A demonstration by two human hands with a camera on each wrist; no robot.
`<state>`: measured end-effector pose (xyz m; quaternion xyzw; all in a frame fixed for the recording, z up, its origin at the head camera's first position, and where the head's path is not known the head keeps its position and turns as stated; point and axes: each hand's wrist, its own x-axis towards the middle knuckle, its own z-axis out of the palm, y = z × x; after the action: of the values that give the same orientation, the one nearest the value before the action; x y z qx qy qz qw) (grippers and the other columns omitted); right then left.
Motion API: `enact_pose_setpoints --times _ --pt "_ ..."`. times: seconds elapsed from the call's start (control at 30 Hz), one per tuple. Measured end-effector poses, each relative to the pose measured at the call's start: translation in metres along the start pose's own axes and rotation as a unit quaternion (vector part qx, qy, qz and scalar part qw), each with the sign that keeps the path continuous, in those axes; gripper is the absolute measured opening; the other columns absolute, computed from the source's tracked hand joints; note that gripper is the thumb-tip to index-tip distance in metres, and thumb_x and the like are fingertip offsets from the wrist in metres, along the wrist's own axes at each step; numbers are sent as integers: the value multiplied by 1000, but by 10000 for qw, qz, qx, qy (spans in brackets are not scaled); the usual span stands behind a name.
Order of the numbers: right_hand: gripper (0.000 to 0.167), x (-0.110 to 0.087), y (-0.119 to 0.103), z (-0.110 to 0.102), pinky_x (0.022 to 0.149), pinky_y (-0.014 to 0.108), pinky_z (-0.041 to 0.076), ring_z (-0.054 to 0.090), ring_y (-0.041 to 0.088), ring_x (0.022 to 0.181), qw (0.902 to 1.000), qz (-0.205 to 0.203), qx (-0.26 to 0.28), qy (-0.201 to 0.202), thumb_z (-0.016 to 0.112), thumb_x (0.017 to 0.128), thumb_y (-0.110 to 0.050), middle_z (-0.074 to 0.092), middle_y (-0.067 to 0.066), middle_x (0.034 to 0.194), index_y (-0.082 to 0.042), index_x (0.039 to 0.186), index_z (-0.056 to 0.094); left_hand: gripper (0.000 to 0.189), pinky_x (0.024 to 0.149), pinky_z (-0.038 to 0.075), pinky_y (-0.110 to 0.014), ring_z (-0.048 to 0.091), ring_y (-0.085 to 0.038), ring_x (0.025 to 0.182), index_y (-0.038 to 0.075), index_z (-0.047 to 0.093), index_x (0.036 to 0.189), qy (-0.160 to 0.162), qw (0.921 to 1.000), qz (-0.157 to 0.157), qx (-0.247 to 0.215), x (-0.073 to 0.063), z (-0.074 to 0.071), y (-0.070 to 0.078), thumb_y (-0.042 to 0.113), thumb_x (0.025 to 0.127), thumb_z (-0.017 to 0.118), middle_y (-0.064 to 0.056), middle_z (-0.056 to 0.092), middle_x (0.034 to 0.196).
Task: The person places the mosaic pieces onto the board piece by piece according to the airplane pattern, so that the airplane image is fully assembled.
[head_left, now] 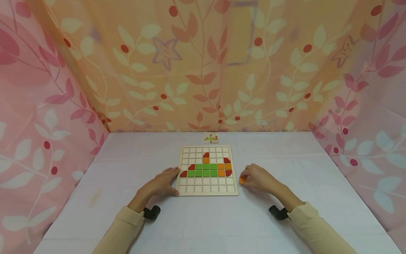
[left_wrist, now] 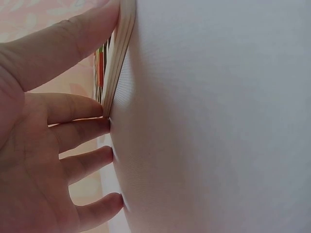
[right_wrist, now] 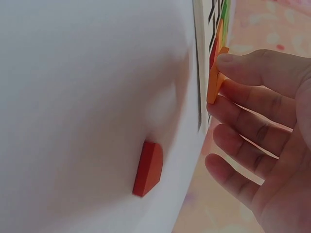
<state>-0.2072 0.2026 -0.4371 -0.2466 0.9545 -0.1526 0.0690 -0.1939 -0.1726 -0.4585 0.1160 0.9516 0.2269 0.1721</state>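
A square wooden grid board lies on the table, with green tiles, orange tiles and red rounded tiles set in its cells. My left hand rests at the board's left edge, thumb at the near corner and fingers fairly straight. To the right of the board, my right hand pinches an orange tile between thumb and fingers. Below that hand, a red tile with one rounded corner sits on the white cloth; in the head view the hand hides it.
Behind the board is a small pattern card with a coloured grid picture. White cloth covers the table. Flowered fabric hangs at the back and on both sides. A black device is strapped at each wrist.
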Motion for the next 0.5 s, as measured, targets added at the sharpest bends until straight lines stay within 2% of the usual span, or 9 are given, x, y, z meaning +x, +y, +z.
enact_pose_setpoints --times 0.27,0.5 --pt "21 11 -12 2 73 26 46 48 12 83 9998 116 129 -15 79 80 -21 64 -4 89 -11 98 77 95 116 22 -64 20 -35 150 5 34 151 0 10000 -6 44 0 -1 1 25 73 85 -11 30 160" --pt "20 19 -22 5 75 26 47 49 12 84 9998 -48 203 46 78 81 -21 66 -4 91 -11 98 77 95 115 22 -63 20 -36 150 6 33 151 -2 10000 5 21 -1 0 1 25 73 84 -11 30 160"
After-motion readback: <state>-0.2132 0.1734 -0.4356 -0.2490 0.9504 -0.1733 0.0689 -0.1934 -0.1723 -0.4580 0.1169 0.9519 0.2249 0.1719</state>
